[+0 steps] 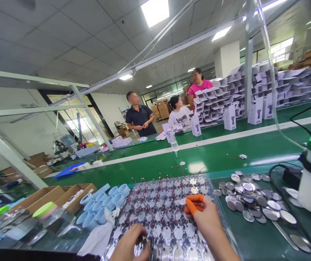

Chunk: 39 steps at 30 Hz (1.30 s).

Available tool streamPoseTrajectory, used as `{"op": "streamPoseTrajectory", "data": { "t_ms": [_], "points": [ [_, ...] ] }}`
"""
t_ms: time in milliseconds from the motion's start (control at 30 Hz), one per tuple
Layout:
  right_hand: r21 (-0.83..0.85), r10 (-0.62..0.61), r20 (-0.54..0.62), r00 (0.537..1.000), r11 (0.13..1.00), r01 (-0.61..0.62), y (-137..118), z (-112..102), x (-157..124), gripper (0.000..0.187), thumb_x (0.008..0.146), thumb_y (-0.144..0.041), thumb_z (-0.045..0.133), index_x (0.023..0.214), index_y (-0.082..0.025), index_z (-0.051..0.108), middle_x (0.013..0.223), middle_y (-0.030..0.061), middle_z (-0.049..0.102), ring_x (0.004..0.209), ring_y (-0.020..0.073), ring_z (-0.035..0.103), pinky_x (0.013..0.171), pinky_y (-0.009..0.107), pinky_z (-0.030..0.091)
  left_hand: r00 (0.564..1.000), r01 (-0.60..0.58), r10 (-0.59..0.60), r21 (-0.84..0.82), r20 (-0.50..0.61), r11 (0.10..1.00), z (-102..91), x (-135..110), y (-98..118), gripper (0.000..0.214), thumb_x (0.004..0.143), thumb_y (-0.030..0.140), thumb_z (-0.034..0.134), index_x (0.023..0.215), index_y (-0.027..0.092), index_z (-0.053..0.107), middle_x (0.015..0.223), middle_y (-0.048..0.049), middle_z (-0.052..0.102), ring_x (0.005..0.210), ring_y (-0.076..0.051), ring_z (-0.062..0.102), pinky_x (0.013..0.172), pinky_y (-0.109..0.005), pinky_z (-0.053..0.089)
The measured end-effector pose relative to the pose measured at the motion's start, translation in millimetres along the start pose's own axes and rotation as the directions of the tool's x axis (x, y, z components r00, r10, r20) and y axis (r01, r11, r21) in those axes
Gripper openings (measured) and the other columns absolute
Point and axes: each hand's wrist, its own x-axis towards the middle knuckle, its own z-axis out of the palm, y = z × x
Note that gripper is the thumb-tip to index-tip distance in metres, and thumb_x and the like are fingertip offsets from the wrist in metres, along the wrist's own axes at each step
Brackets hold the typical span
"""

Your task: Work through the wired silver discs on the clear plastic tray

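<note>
Our right hand [205, 217] curls shut above the sheet of red-wired metal discs [160, 214], orange finger cots [192, 204] on its fingers. Our left hand [129, 243], at six o'clock, curls inward; we cannot tell whether it grips anything. Loose metal discs [250, 197] lie piled at three o'clock.

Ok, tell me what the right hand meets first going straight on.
The right hand likely meets the wired metal discs just ahead of its orange-capped fingers; depth is hard to judge.
</note>
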Motion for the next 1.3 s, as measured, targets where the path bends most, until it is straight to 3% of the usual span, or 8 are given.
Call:
{"op": "streamPoseTrajectory", "data": {
  "t_ms": [200, 333, 433, 567, 767, 900, 1133, 1300],
  "points": [
    [-0.019, 0.008, 0.022, 1.000, 1.000, -0.007, -6.6, -2.1, -2.4, 0.034, 0.060, -0.035, 0.084, 0.081, -0.015, 0.066, 0.062, 0.0051, 0.070, 0.056, 0.0214, 0.070, 0.052, 0.031, 0.059, 0.994, 0.085, -0.106, -0.483, -0.016, 0.872, 17.4, 39.0, 27.6, 0.012, 0.088, 0.027, 0.059, 0.095, 0.017, 0.061, 0.109, -0.0101, 0.066, 0.101, -0.020, 0.067, 0.084, -0.032, 0.059],
    [-0.065, 0.035, 0.022, 0.999, 0.997, -0.033, -8.8, -2.9, -3.4, 0.030, 0.062, -0.030, 0.083, 0.082, -0.015, 0.065, 0.065, 0.0049, 0.070, 0.058, 0.0204, 0.070, 0.053, 0.031, 0.059, 0.997, 0.051, -0.029, -0.307, 0.078, 0.950, 27.2, 26.6, 23.2, 0.009, 0.085, 0.023, 0.064, 0.092, 0.018, 0.064, 0.114, -0.0107, 0.064, 0.107, -0.023, 0.064, 0.094, -0.041, 0.055],
    [-0.110, 0.067, 0.027, 0.997, 0.992, -0.063, -10.5, -2.6, -6.0, 0.027, 0.065, -0.026, 0.080, 0.084, -0.015, 0.065, 0.066, 0.0044, 0.070, 0.059, 0.0194, 0.071, 0.055, 0.030, 0.060, 0.994, 0.021, -0.007, -0.129, 0.109, 0.991, 14.9, 7.7, 20.1, 0.009, 0.088, 0.022, 0.063, 0.096, 0.020, 0.067, 0.117, -0.0100, 0.063, 0.114, -0.025, 0.060, 0.102, -0.046, 0.048],
    [-0.211, 0.134, 0.080, 0.988, 0.971, -0.115, -7.4, -0.8, -10.2, 0.020, 0.068, -0.021, 0.075, 0.083, -0.015, 0.064, 0.064, 0.0038, 0.069, 0.060, 0.0191, 0.071, 0.056, 0.029, 0.059, 0.995, 0.004, 0.001, -0.059, 0.097, 0.998, 0.9, -0.5, 27.5, 0.020, 0.092, 0.023, 0.058, 0.111, 0.022, 0.065, 0.119, -0.0103, 0.061, 0.116, -0.024, 0.058, 0.102, -0.044, 0.048],
    [-0.343, 0.173, 0.098, 0.980, 0.930, -0.130, 10.3, 1.5, -8.2, 0.017, 0.067, -0.017, 0.073, 0.081, -0.016, 0.064, 0.063, 0.0029, 0.068, 0.059, 0.0199, 0.071, 0.052, 0.028, 0.057, 0.970, -0.128, 0.137, -0.058, 0.199, 0.990, 22.3, 24.4, 41.6, 0.041, 0.088, 0.016, 0.060, 0.128, 0.022, 0.059, 0.124, -0.0121, 0.058, 0.117, -0.026, 0.056, 0.102, -0.044, 0.048],
    [-0.361, 0.164, 0.093, 0.982, 0.925, -0.120, 13.3, 1.8, -5.9, 0.015, 0.067, -0.016, 0.072, 0.080, -0.017, 0.065, 0.064, 0.0032, 0.069, 0.061, 0.0208, 0.072, 0.052, 0.029, 0.058, 0.966, -0.078, 0.091, -0.064, 0.240, 0.995, 32.0, 36.4, 39.7, 0.037, 0.080, 0.013, 0.062, 0.117, 0.020, 0.066, 0.110, -0.0101, 0.060, 0.103, -0.024, 0.061, 0.095, -0.042, 0.053],
    [-0.321, 0.217, 0.182, 0.959, 0.935, -0.150, 9.2, 5.8, -12.3, 0.013, 0.069, -0.017, 0.070, 0.081, -0.016, 0.066, 0.065, 0.0040, 0.069, 0.061, 0.0200, 0.071, 0.054, 0.028, 0.058, 0.983, 0.151, -0.096, -0.397, 0.154, 0.905, 23.5, 18.7, 27.4, 0.027, 0.088, 0.025, 0.062, 0.114, 0.022, 0.066, 0.112, -0.0077, 0.062, 0.085, -0.016, 0.066, 0.081, -0.034, 0.060],
    [-0.342, 0.249, 0.269, 0.930, 0.928, -0.149, 21.0, 8.9, -18.8, 0.014, 0.068, -0.016, 0.071, 0.081, -0.016, 0.065, 0.064, 0.0038, 0.069, 0.058, 0.0195, 0.070, 0.051, 0.028, 0.057, 0.995, 0.078, -0.058, -0.270, 0.080, 0.960, 28.0, 9.3, 21.7, 0.019, 0.089, 0.026, 0.063, 0.107, 0.021, 0.070, 0.104, -0.0079, 0.067, 0.095, -0.020, 0.064, 0.089, -0.037, 0.055]
  ]
}}
